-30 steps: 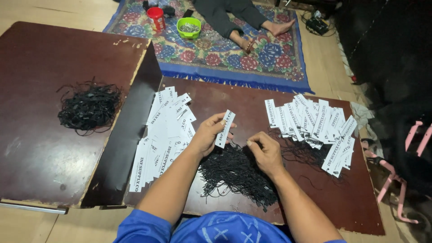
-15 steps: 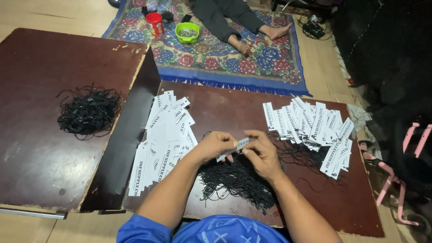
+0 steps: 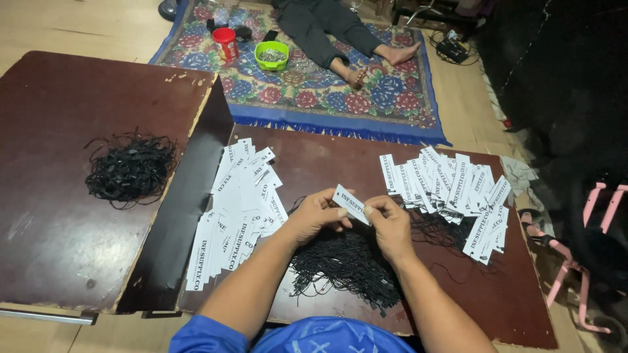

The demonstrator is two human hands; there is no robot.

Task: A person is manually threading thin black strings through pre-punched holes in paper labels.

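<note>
White card tag (image 3: 351, 204), pinched, both hands (image 3: 356, 219)

White printed paper tag (image 3: 351, 204), tilted, above the loose black string pile (image 3: 347, 268).

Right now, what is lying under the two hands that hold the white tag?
Under the left hand and right hand, which hold one white tag, lies a pile of black strings on the brown table. The forearms cover part of the pile.
</note>
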